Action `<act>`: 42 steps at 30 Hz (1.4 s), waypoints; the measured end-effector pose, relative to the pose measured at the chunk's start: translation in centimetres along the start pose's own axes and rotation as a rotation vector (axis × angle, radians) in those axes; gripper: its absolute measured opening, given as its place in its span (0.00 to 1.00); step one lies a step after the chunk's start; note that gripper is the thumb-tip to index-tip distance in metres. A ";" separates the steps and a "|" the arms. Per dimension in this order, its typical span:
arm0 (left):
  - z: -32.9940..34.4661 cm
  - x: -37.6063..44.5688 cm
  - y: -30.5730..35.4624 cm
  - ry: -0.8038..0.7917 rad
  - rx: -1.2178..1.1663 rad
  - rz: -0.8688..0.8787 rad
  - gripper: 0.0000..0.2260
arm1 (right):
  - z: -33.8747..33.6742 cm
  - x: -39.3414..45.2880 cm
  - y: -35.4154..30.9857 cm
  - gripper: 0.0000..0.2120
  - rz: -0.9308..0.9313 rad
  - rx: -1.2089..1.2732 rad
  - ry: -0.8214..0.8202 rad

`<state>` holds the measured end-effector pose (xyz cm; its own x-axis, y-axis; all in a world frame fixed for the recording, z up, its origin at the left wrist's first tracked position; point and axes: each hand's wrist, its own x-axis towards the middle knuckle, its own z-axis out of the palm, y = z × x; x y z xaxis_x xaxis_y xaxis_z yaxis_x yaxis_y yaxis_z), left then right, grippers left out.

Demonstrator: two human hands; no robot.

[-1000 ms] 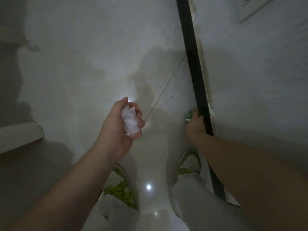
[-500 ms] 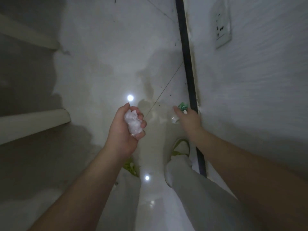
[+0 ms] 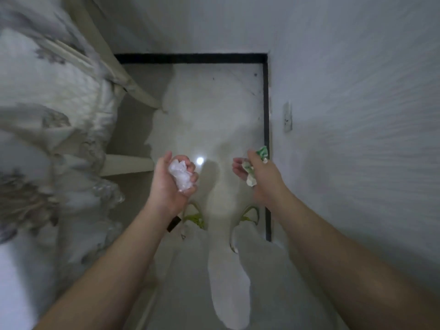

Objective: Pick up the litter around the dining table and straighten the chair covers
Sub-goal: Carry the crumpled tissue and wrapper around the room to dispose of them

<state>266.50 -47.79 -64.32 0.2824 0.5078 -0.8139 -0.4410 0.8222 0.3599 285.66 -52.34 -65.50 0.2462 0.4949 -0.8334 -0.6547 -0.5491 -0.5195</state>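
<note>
My left hand (image 3: 171, 184) is held palm-up over the floor, its fingers closed around a crumpled ball of clear plastic (image 3: 180, 173). My right hand (image 3: 259, 182) is raised beside the wall and grips a crumpled green-and-white wrapper (image 3: 262, 152); part of it hangs below my fingers. A chair with a white quilted cover printed with grey flowers (image 3: 54, 110) stands at the left, blurred, its cream legs (image 3: 128, 163) showing under the cover.
A white wall (image 3: 357, 139) with a black skirting strip (image 3: 266, 129) runs along the right and across the far end, carrying a wall socket (image 3: 287, 116). My feet in green-strapped sandals (image 3: 197, 220) stand on the glossy pale floor (image 3: 209, 110).
My right hand has lifted the green-and-white wrapper off the floor by the skirting. The view has risen and swung, bringing the covered chair in at the left.
</note>
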 end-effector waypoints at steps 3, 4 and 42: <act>1.5 -5.0 4.0 -0.046 -0.028 0.092 0.15 | 2.6 -6.0 -3.3 0.11 -0.072 -0.055 -0.183; 2.0 -6.6 5.1 -0.065 -0.037 0.122 0.15 | 3.3 -7.8 -4.3 0.08 -0.097 -0.079 -0.233; -5.8 -40.8 18.8 0.128 -0.529 0.953 0.12 | 33.1 -30.2 -7.4 0.05 0.062 -0.691 -0.992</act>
<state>241.75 -54.50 -26.99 -0.4454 0.8208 -0.3577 -0.7499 -0.1236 0.6499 259.46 -40.92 -30.27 -0.6253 0.5900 -0.5108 -0.0513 -0.6842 -0.7275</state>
